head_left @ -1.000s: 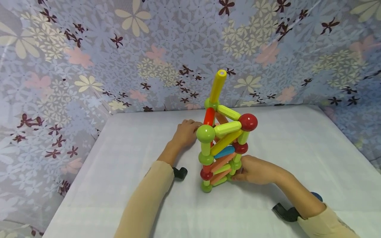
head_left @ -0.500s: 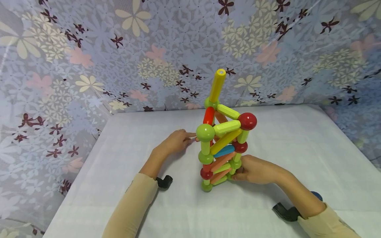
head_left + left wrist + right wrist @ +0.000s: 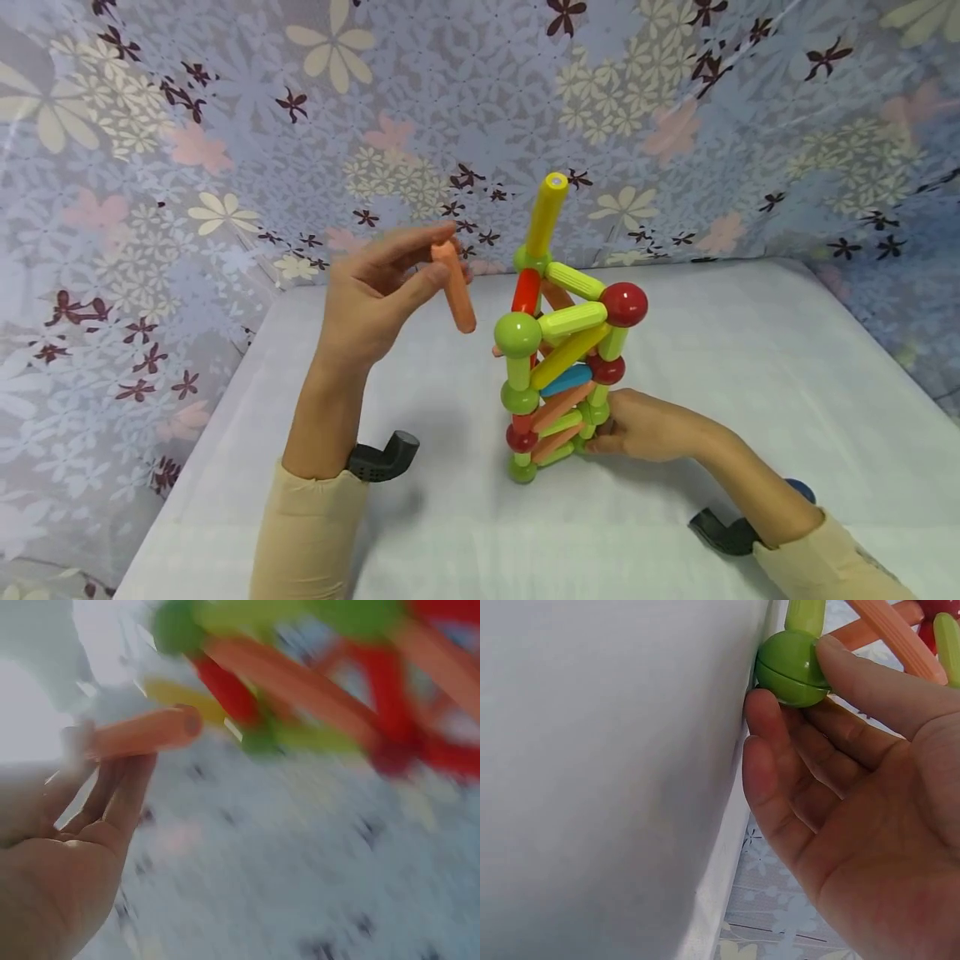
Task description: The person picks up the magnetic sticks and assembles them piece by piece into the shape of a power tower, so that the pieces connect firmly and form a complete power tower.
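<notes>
In the head view a tall tower of magnetic rods and balls (image 3: 517,335) stands upright on the table. A yellow rod (image 3: 547,215) points up from its top. My left hand (image 3: 363,304) is raised left of the tower, pinching a loose orange rod (image 3: 459,293) between thumb and fingers. The rod is apart from the tower and tilts downward. The left wrist view shows the same orange rod (image 3: 142,733), blurred. At the tower's base, my right hand (image 3: 648,427) pinches a green ball (image 3: 791,669), its thumb on top of the ball in the right wrist view.
A white cloth covers the table (image 3: 465,533). Behind and beside it hangs a flowered fabric (image 3: 420,108). Black camera mounts (image 3: 384,457) stick out from both wrists. Part of a blue round thing (image 3: 801,490) shows beside the right forearm. Something small and orange peeks out left of the tower.
My left hand has drawn back left from behind the tower and risen, with an orange rod now in its fingers. The right hand and the tower have stayed nearly still.
</notes>
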